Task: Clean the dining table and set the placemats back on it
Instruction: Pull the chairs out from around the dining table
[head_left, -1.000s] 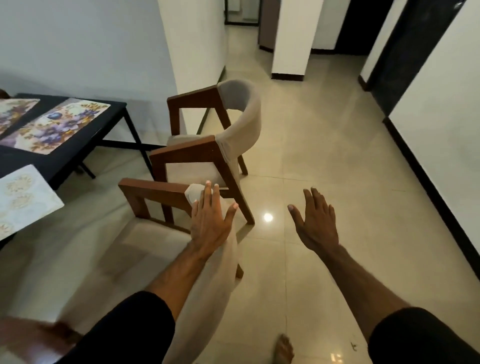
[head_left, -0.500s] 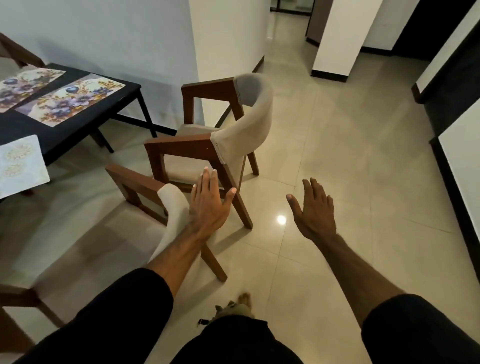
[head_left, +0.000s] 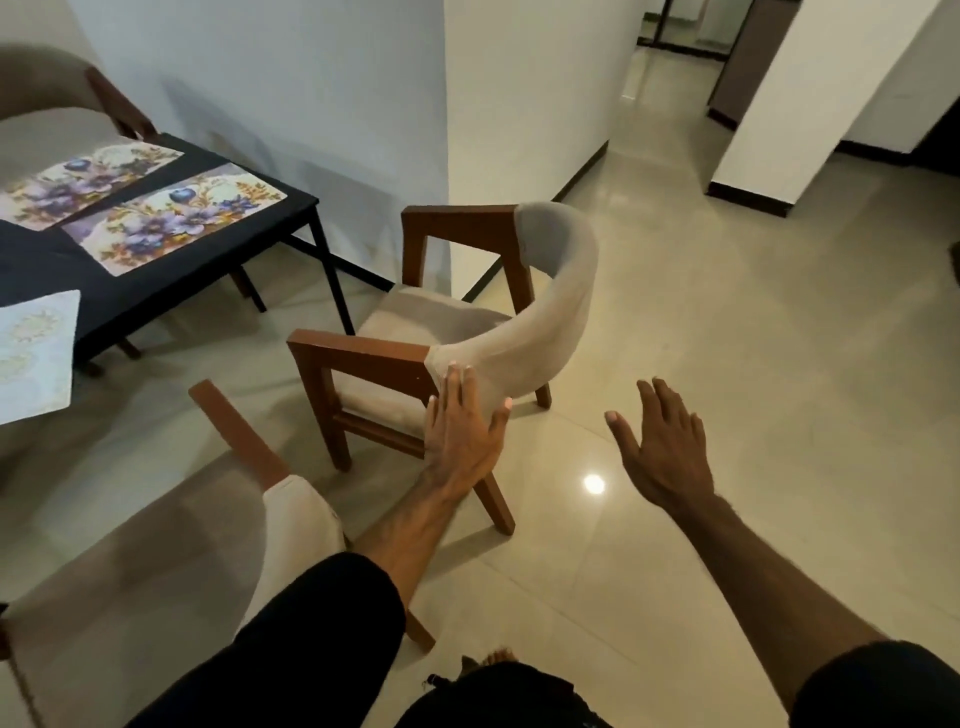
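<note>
Item 1, nearest, 7 o'clock: padded chair (head_left: 291, 525), pale curved back and brown wooden arm, partly hidden behind the person's black left sleeve (head_left: 291, 634).

Item 2, centre: left hand (head_left: 462, 431), fingers straight and close together, thumb spread, holding nothing. It lies in front of the second chair's backrest; actual contact cannot be told.

Item 3, 3 o'clock of the left hand: right hand (head_left: 665, 447), fingers straight and slightly spread, thumb out, holding nothing, over the glossy tiled floor (head_left: 727, 364).

Item 4, 12 o'clock of the left hand: second chair (head_left: 550, 312), brown wooden frame, grey seat, curved pale backrest, standing upright on the floor.

Item 5, 10 o'clock: dining table (head_left: 171, 291), black top, thin black legs. On it lie two floral placemats side by side, the nearer (head_left: 176, 223) and the farther (head_left: 88, 182). A pale placemat (head_left: 31, 353) overhangs the table's near edge at 9 o'clock.

Item 6, 11 o'clock, beyond the table: third chair (head_left: 57, 109), grey upholstery.

Item 7, farthest, 12 o'clock: white wall corner (head_left: 519, 104).
</note>
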